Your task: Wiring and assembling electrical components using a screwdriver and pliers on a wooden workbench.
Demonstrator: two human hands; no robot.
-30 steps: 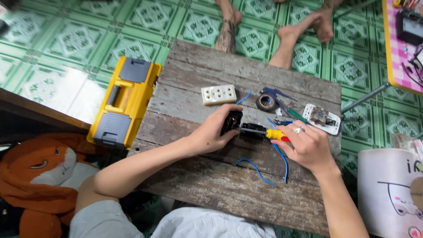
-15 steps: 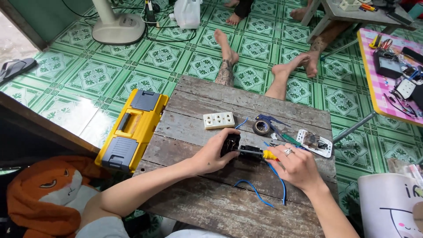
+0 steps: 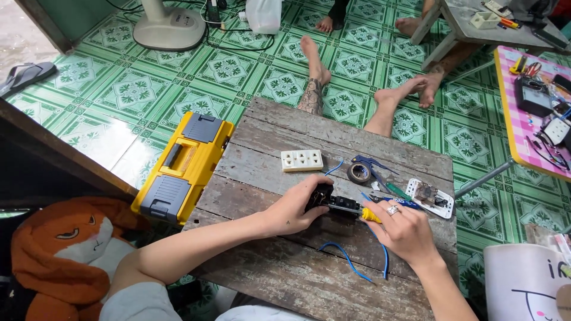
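My left hand (image 3: pixel 300 205) grips a small black electrical part (image 3: pixel 333 201) on the worn wooden table (image 3: pixel 285 273). My right hand (image 3: pixel 404 229), with a ring on one finger, holds a yellow-handled screwdriver (image 3: pixel 369 214) whose shaft points left into that black part. Blue wires (image 3: pixel 348 258) trail from the part across the table towards me. Just beyond my hands lie a white socket strip (image 3: pixel 302 160), a roll of black tape (image 3: pixel 359 173), blue-handled pliers (image 3: pixel 372 163) and an opened white switch plate (image 3: pixel 431 198).
A yellow toolbox (image 3: pixel 181 166) sits at the table's left edge. Another person's bare legs (image 3: pixel 380 101) stretch over the green tiled floor beyond the table. A pink table with tools (image 3: pixel 535 101) stands right, a fan base (image 3: pixel 169 27) far left, an orange plush toy (image 3: pixel 65 249) near left.
The view has tilted up, showing more of the floor and the room beyond. My hands stay on the black part and the screwdriver in the same spot.
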